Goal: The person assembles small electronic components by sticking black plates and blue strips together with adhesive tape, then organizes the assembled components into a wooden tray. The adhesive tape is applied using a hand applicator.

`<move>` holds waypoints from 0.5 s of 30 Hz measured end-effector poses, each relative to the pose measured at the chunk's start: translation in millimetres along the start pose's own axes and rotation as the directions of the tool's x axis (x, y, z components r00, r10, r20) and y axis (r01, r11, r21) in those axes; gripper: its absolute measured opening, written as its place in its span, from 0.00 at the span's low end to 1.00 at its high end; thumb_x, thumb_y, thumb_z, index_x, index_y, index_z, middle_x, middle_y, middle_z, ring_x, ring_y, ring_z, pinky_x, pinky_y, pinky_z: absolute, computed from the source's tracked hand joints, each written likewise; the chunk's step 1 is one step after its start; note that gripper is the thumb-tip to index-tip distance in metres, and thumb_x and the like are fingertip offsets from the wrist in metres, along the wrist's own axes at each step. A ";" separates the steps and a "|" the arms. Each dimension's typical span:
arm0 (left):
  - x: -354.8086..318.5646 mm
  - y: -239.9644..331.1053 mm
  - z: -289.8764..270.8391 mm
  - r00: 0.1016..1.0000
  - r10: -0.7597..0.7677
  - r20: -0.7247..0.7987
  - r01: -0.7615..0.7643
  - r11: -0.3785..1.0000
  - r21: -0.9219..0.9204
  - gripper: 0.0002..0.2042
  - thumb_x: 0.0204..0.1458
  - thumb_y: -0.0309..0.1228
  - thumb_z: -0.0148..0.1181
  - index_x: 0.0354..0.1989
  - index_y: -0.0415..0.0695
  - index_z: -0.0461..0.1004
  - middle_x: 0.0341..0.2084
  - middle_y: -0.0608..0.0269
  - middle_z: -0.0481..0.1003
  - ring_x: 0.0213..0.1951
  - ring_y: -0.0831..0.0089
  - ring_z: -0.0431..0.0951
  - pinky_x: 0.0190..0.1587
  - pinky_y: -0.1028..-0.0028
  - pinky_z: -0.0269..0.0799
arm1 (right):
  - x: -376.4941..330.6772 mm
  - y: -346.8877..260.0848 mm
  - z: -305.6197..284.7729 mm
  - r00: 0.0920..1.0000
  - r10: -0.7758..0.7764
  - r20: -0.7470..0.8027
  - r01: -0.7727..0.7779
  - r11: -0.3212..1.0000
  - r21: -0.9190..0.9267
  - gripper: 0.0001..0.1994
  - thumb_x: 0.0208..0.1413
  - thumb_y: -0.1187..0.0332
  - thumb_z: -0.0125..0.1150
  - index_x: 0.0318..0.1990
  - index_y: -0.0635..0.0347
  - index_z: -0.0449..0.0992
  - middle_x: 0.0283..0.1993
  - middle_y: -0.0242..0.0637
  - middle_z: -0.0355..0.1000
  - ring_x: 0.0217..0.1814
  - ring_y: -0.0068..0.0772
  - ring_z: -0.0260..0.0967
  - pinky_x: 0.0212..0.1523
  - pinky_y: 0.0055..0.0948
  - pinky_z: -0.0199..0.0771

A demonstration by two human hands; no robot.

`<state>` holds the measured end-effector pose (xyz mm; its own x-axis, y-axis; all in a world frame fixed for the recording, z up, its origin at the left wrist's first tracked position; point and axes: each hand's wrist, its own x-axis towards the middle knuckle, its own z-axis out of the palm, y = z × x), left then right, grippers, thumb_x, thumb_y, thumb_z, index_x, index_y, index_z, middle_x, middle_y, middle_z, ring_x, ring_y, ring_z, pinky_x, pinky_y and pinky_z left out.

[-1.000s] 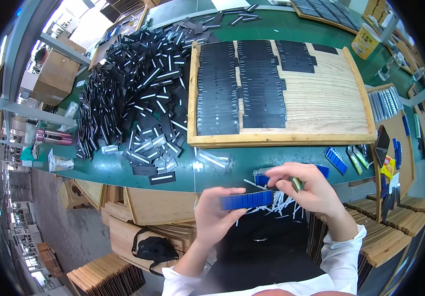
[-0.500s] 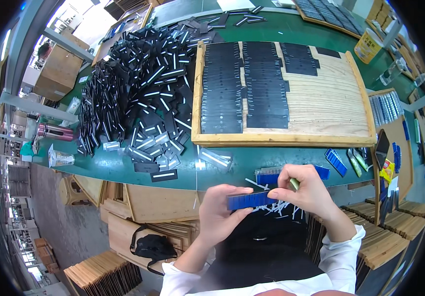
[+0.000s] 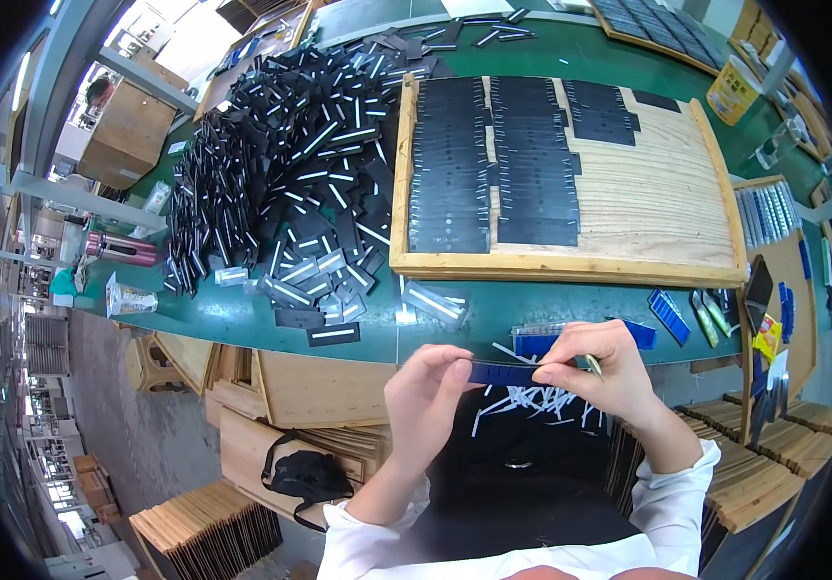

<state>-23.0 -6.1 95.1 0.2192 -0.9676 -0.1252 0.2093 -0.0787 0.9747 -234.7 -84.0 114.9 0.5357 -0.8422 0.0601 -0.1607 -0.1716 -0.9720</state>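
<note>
Over the table's front edge, my left hand [image 3: 423, 398] and my right hand [image 3: 598, 375] hold a dark blue segmented strip [image 3: 501, 374] level between them. My left thumb and fingers pinch its left end, and my right thumb and fingertips grip the right end. A thin pale-green tool [image 3: 594, 365] is also tucked in my right hand; its kind is unclear. Just behind the strip, a stack of blue and clear strips [image 3: 534, 342] lies on the table, partly covered by my right hand. Thin white slips [image 3: 532, 406] are scattered below my hands on a black surface.
A wooden tray [image 3: 570, 268] holds columns of black pieces. To its left spreads a large heap of black pieces with white stripes [image 3: 271, 155]. Green-handled tools [image 3: 711, 314] and a blue strip [image 3: 668, 317] lie at right. A yellow tub [image 3: 733, 90] stands farther back.
The blue strip has tilted, showing less of its broad face, and rises slightly. My left thumb has moved up to pinch its end. The whole view has shifted a little.
</note>
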 end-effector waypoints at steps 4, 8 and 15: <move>4.9 -3.3 -6.4 0.982 -0.139 0.130 0.172 0.938 -0.302 0.09 0.61 0.25 0.55 0.42 0.29 0.77 0.40 0.52 0.77 0.40 0.68 0.80 0.46 0.69 0.80 | -1.0 -2.6 -3.7 0.998 0.055 0.004 -0.055 0.998 0.003 0.03 0.48 0.73 0.71 0.29 0.60 0.83 0.26 0.34 0.77 0.27 0.26 0.74 0.27 0.24 0.69; 8.5 -2.5 5.2 0.929 -0.152 0.337 0.268 0.905 -0.330 0.12 0.61 0.26 0.55 0.44 0.28 0.75 0.42 0.47 0.78 0.43 0.59 0.81 0.47 0.63 0.81 | 1.4 -5.1 -4.7 0.998 0.059 0.017 -0.060 0.998 0.028 0.03 0.49 0.73 0.69 0.30 0.61 0.83 0.26 0.35 0.78 0.27 0.25 0.74 0.29 0.23 0.70; 15.7 4.8 18.0 0.877 -0.272 0.396 0.334 0.938 -0.094 0.15 0.55 0.18 0.59 0.51 0.29 0.72 0.42 0.48 0.78 0.41 0.64 0.82 0.45 0.69 0.82 | 2.5 -9.2 -14.3 0.968 0.243 0.060 -0.250 0.956 0.153 0.04 0.52 0.72 0.67 0.31 0.65 0.82 0.27 0.31 0.78 0.31 0.16 0.71 0.35 0.20 0.71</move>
<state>-35.7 -26.0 101.1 -0.2423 -0.9220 -0.3019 0.3585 -0.3742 0.8552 -243.7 -91.8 127.3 0.5296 -0.8262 -0.1920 -0.1607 0.1245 -0.9791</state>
